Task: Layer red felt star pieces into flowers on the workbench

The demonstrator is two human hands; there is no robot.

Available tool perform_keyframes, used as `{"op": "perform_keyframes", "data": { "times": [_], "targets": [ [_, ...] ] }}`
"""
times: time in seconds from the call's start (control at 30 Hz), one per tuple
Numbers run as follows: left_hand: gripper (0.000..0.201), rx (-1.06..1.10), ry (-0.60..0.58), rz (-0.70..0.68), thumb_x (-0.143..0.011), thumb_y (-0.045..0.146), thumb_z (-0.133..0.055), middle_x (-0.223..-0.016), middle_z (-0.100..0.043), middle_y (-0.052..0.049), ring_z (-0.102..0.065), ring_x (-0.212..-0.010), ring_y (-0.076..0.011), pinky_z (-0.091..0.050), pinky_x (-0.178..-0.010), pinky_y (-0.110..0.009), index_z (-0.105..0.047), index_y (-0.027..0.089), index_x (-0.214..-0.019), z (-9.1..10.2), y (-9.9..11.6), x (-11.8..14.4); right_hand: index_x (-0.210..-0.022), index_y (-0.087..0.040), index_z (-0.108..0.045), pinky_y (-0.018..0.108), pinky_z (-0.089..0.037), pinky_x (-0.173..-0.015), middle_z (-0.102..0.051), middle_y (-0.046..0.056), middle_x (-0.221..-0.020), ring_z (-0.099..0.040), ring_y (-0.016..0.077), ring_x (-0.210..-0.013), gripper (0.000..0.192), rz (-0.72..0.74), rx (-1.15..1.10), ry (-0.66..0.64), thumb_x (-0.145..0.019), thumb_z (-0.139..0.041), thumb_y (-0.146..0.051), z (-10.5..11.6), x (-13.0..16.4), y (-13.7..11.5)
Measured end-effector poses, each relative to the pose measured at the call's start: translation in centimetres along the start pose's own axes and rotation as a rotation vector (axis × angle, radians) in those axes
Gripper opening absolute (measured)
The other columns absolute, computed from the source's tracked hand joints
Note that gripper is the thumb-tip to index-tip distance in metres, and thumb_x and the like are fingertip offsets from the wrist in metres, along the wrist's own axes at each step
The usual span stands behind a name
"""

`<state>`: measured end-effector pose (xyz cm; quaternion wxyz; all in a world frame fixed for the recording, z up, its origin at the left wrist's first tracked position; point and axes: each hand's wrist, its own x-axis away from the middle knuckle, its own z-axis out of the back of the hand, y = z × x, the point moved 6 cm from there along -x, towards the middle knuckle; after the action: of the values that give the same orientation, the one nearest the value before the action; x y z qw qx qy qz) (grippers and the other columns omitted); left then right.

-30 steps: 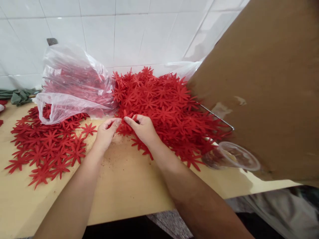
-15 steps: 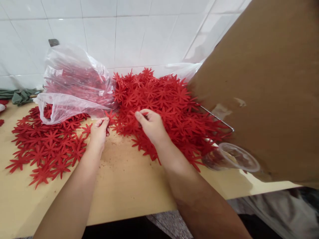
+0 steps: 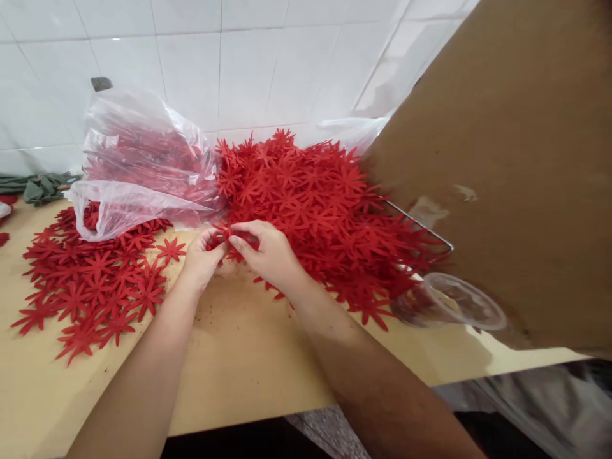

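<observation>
My left hand (image 3: 201,256) and my right hand (image 3: 265,252) meet above the table between two piles. Both are closed on a red flower-shaped cutout (image 3: 222,233), pinched between thumbs and fingers; its lower part is hidden by my fingers. Whether more than one cutout is held, I cannot tell. Just behind my right hand rises a large heap of red flower cutouts (image 3: 306,185). Left of my left hand spreads a flatter pile of the same cutouts (image 3: 95,280), with a single cutout (image 3: 171,250) lying close to my left wrist.
A clear plastic bag (image 3: 143,146) filled with red pieces stands against the tiled wall (image 3: 191,70). On the right, a large cardboard sheet (image 3: 516,191) leans beside a metal rod (image 3: 421,224) and a tipped clear plastic cup (image 3: 463,301). Dark green pieces (image 3: 43,188) lie far left.
My right hand has moved left from the large heap to join my left hand. My left hand has shifted slightly right, and both now grip at the same spot.
</observation>
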<state>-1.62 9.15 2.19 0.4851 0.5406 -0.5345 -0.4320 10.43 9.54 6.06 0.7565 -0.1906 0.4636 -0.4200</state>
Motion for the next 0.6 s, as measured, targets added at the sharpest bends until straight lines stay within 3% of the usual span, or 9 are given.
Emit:
{"op": "perform_keyframes", "data": {
  "times": [0.13, 0.3, 0.43, 0.6],
  "targets": [
    [0.024, -0.005, -0.026, 0.005, -0.059, 0.022, -0.065, -0.059, -0.049, 0.006, -0.038, -0.044, -0.0018, -0.03, -0.042, -0.015, -0.054, 0.017, -0.079, -0.1, -0.1, 0.0, -0.081, -0.014, -0.061, 0.03, -0.05, -0.067, -0.067, 0.007, -0.078, -0.062, 0.0154, -0.07, 0.016, -0.176, -0.266, -0.052, -0.075, -0.052, -0.027, -1.1, 0.1, 1.4],
    [0.019, -0.017, 0.026, 0.021, -0.063, 0.028, -0.064, -0.05, -0.043, 0.008, -0.036, -0.04, -0.0025, -0.028, -0.041, -0.016, -0.053, 0.016, -0.073, 0.3, -0.1, -0.1, -0.081, -0.015, -0.059, 0.028, -0.049, -0.067, -0.067, 0.005, -0.079, -0.061, 0.0139, -0.071, 0.019, -0.196, -0.429, -0.13, -0.072, -0.056, -0.032, -1.3, 0.1, 1.2],
    [0.015, -0.037, 0.052, 0.023, -0.064, 0.023, -0.062, -0.045, -0.04, 0.009, -0.033, -0.038, -0.0025, -0.025, -0.04, -0.017, -0.051, 0.016, -0.071, 0.4, -0.2, -0.3, -0.081, -0.014, -0.059, 0.028, -0.048, -0.066, -0.066, 0.005, -0.077, -0.059, 0.0128, -0.069, 0.02, -0.204, -0.396, -0.155, -0.072, -0.056, -0.032, -1.6, 0.3, 0.8],
    [0.012, -0.041, 0.099, -0.02, -0.064, 0.018, -0.062, -0.049, -0.045, 0.008, -0.036, -0.041, -0.0022, -0.027, -0.043, -0.017, -0.05, 0.014, -0.066, 0.7, 0.0, -0.4, -0.087, -0.015, -0.058, 0.027, -0.047, -0.064, -0.064, 0.004, -0.08, -0.058, 0.0129, -0.068, 0.033, -0.181, -0.328, -0.259, -0.06, -0.069, -0.031, -2.1, 0.7, 0.5]
  ]
}}
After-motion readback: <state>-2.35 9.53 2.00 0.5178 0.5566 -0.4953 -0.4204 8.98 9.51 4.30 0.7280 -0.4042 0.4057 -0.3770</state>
